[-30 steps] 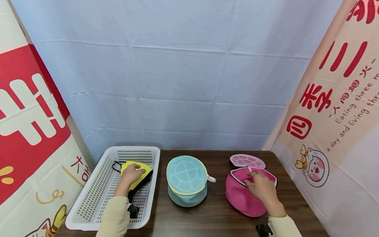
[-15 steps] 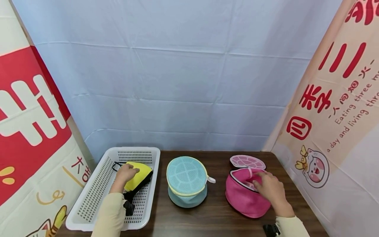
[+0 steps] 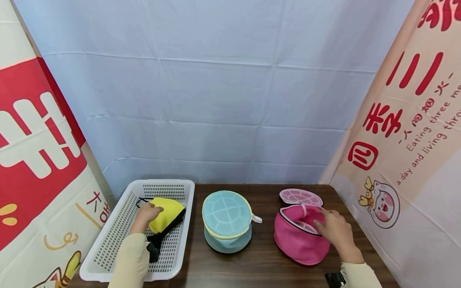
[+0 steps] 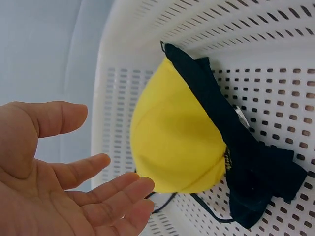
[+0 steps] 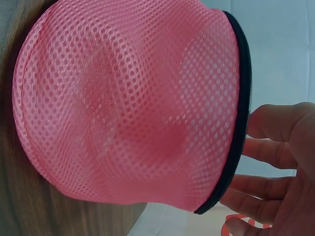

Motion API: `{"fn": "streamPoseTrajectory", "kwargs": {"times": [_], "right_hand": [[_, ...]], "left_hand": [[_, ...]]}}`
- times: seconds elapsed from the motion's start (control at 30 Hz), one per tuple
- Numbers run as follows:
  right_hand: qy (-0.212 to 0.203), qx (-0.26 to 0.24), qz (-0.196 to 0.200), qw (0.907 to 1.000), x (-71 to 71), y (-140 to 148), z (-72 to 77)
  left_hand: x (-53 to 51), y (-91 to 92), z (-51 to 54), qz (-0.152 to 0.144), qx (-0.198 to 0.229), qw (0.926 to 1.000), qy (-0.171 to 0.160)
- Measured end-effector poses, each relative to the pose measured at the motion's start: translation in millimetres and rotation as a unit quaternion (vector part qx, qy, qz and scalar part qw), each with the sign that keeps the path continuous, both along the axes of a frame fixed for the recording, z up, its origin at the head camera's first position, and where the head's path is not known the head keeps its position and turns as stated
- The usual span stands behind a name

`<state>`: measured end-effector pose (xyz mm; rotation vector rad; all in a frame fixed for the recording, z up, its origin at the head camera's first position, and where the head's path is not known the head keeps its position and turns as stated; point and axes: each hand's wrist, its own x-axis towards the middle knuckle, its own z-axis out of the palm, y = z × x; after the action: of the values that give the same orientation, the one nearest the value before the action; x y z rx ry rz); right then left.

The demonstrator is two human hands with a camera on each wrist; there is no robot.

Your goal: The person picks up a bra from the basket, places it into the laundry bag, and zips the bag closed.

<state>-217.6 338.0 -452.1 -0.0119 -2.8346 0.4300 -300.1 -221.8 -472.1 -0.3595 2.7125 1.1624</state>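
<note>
Here, a white basket (image 3: 169, 260) left of a pink mesh bag (image 3: 299, 246) holds a yellow bra (image 4: 174, 132). The left hand (image 3: 145, 215), fingers spread, empty, is near it; the right hand (image 3: 335, 230), loosely extended, empty, is at the bag's rim.

You face a creased pale blue cloth (image 3: 216, 92) hung behind the dark wood-grain table (image 3: 264, 248), with a red-and-cream banner (image 3: 39, 192) sloping along the table's left and a peach-and-white sheet (image 3: 390, 160) bearing red lettering (image 3: 409, 71) along its right.
</note>
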Motion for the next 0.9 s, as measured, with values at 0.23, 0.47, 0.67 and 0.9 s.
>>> {"fn": "streamPoseTrajectory", "kwargs": {"times": [0.23, 0.47, 0.67, 0.9], "right_hand": [[-0.007, -0.008, -0.014, 0.9999, -0.4, 7, -1.6], [-0.021, -0.021, -0.027, 0.9992, -2.3, 14, -5.5], [-0.023, -0.034, -0.034, 0.9986, -5.0, 21, -12.1], [-0.021, -0.068, -0.053, 0.9961, -9.0, 30, -16.3]], "left_hand": [[-1.1, -2.5, -6.8, 0.023, 0.006, 0.9997, -0.010], [-2.3, -6.7, -13.8, 0.037, 0.012, 0.9990, -0.020], [-2.5, -10.2, -22.5, 0.040, -0.011, 0.9989, -0.023], [-3.3, -16.4, -31.3, 0.061, 0.037, 0.9971, -0.027]]}}
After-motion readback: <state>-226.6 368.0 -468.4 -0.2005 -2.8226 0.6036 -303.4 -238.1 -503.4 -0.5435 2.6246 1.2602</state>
